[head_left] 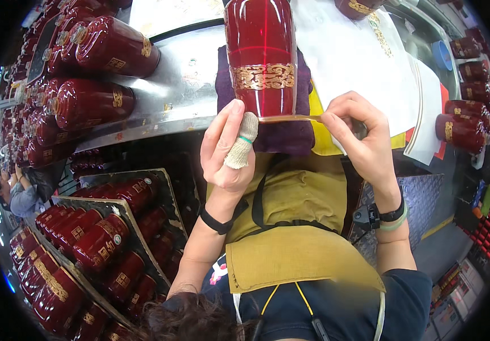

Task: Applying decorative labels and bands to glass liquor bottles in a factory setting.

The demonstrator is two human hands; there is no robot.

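Note:
A glossy dark red bottle [262, 34] with a gold patterned band lies on a folded purple cloth [284, 139] at the table's edge, its base toward me. A thin gold strip [290, 119] runs across that base. At the strip's left end, my left hand [228, 150] is closed, fingers against the bottle and a knit-covered thumb pressed to the strip. My right hand [364, 131] pinches the other end, drawn out past the bottle. Something dark grey shows inside its curled fingers; I cannot make out what.
More red bottles [94, 102] lie along the metal table's [191, 74] left side. Below stands a slanted rack [159, 199] full of them. White sheets [364, 68] cover the table's right part, over a yellow cloth [327, 136]. Another person [23, 196] is at far left.

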